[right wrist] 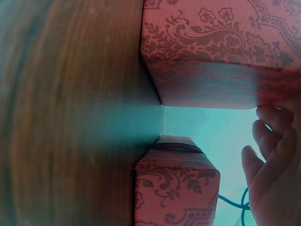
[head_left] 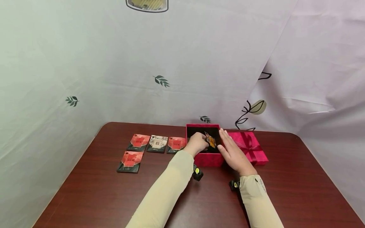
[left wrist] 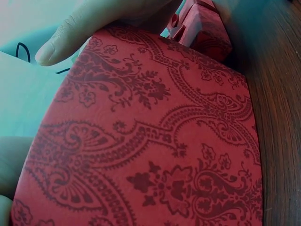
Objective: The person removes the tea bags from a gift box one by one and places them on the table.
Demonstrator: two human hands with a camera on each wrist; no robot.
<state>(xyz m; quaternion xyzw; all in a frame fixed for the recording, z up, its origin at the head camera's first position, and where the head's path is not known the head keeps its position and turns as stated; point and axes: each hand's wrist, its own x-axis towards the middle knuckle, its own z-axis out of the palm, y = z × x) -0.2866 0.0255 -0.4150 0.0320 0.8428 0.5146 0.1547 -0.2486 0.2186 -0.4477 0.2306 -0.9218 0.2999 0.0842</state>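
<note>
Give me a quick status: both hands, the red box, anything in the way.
Left hand pinches small orange packet over open red patterned box. Right hand flat against box side. Ribboned red lid alongside, nothing blocking.

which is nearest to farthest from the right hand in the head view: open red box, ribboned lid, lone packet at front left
1. open red box, touching the right hand on its left.
2. ribboned lid, just right of the hand; nearly as close.
3. lone packet, far left on the table.
</note>
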